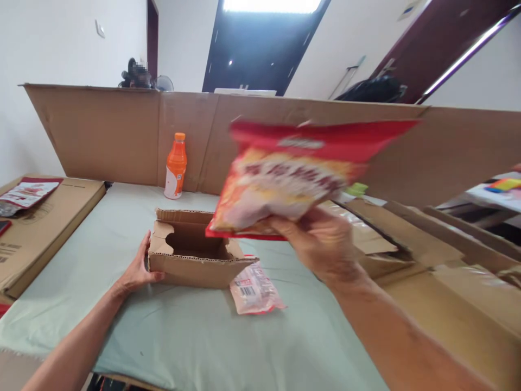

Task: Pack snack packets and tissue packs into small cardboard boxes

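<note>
My right hand pinches the lower edge of a red and yellow snack bag, thumb in front, and holds it up above the table. Motion blurs the bag's print. At the left end of a small open cardboard box, my left hand grips the side, with its thumb along the front wall. The box stands on the table, and its inside looks dark, partly hidden by the bag's corner. Against the box's right front corner lies a pale pink and red packet with a barcode facing up.
An orange drink bottle stands behind the box, near a tall cardboard screen. On the left, a flat carton carries a red and white pouch. Open cartons fill the right side. A pale green cloth covers the table.
</note>
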Motion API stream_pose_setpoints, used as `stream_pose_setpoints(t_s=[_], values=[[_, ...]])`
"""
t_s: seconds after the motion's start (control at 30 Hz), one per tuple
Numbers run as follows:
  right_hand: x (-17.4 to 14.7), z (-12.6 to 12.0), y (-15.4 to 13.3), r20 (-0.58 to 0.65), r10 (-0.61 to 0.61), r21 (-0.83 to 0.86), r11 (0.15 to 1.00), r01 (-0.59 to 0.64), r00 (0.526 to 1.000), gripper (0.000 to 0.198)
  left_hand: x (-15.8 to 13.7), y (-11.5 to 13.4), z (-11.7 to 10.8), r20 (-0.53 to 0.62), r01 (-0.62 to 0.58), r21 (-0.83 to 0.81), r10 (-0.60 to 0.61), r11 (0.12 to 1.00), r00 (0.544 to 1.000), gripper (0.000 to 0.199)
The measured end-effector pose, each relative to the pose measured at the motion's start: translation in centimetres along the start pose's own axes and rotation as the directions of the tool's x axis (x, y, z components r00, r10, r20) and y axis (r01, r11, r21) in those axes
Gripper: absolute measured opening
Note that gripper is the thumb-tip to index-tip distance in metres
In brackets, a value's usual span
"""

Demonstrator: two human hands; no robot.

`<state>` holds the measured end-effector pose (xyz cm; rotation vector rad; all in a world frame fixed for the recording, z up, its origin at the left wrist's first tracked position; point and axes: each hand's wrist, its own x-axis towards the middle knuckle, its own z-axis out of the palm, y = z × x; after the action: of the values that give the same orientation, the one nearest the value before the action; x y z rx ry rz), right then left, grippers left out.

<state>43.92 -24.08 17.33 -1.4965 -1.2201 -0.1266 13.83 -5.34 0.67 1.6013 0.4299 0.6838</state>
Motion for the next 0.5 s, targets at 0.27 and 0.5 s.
stream_pose_setpoints(t_s=[0.27,0.5], values=[[1.8,3.4,-3.6,0.849,0.205,-0.44,0.785,0.436,0.487,0.023,-0.3,-0.3,-0.4,-0.034,-0.002,0.108,0.006,0.994,0.999,0.14],[2.8,6.6,-4.5,0.869,0.373,-0.495,0.654,0.572,0.326,0.024,-0.4,-0.3,-0.4,-0.008,-0.014,0.114,0.015,0.993,1.0,0.137]])
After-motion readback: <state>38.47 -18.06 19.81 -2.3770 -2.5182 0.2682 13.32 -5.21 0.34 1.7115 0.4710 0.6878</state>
